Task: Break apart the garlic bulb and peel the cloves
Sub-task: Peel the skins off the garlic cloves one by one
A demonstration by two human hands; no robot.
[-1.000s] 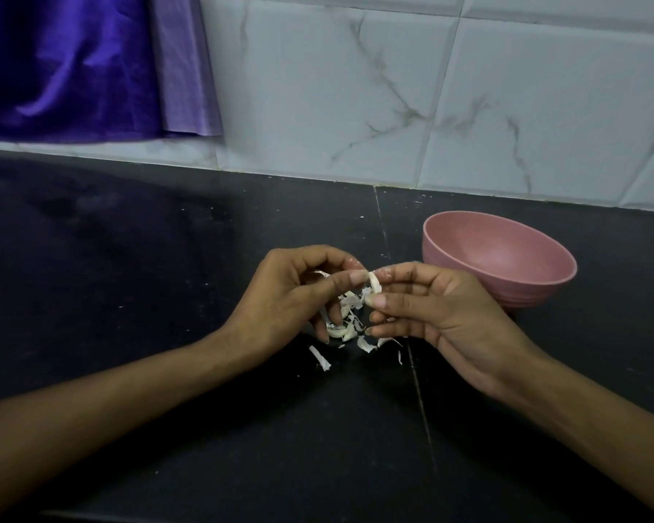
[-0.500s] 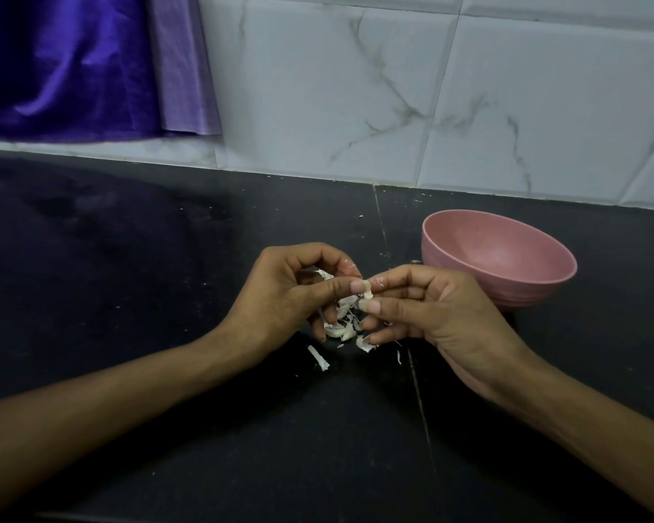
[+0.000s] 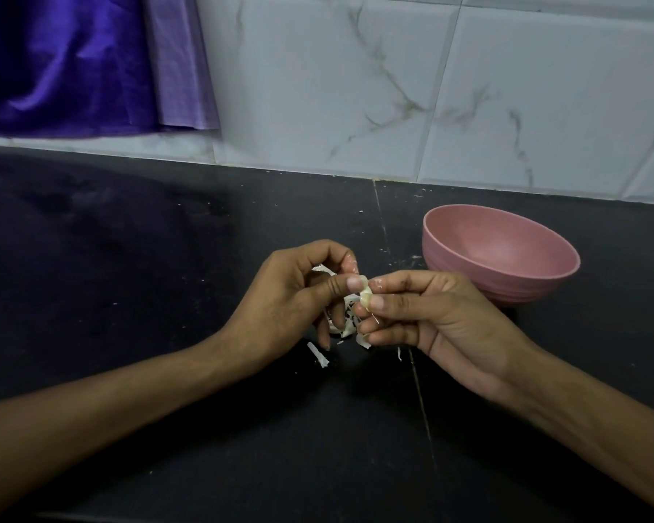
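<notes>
Black stone bench (image 3: 167,258), seam running front to back a little right of the middle. Both hands meet over that seam, about midway between the back edge and the front edge. Left hand (image 3: 291,300) comes in from the front-left corner, fingers curled, thumb stretched rightward with its tip against the top of a garlic clove (image 3: 365,295); forefinger bent over behind it, so the clove end is pinched there. Bits of pale skin show inside the curl of this hand; whether the rest of the bulb sits in the palm, cannot tell. Right hand (image 3: 427,315) comes in from the front-right corner, palm side turned toward the camera, thumb and forefinger pinching the same clove from the right, remaining fingers curled beneath. The clove is held clear of the surface, pale and glossy, a thin thread of skin hanging from its lower end. Below the fingers, a small heap of papery peels (image 3: 342,328) lies on the bench, with one loose strip (image 3: 316,354) just toward the front edge and another sliver beside the seam. Pink bowl (image 3: 501,254) stands right of the hands, nearer the back edge, just apart from the right knuckles; nothing visible inside. Marble-veined tile wall (image 3: 393,88) behind; purple cloth (image 3: 72,62) hanging at the back-left corner.
</notes>
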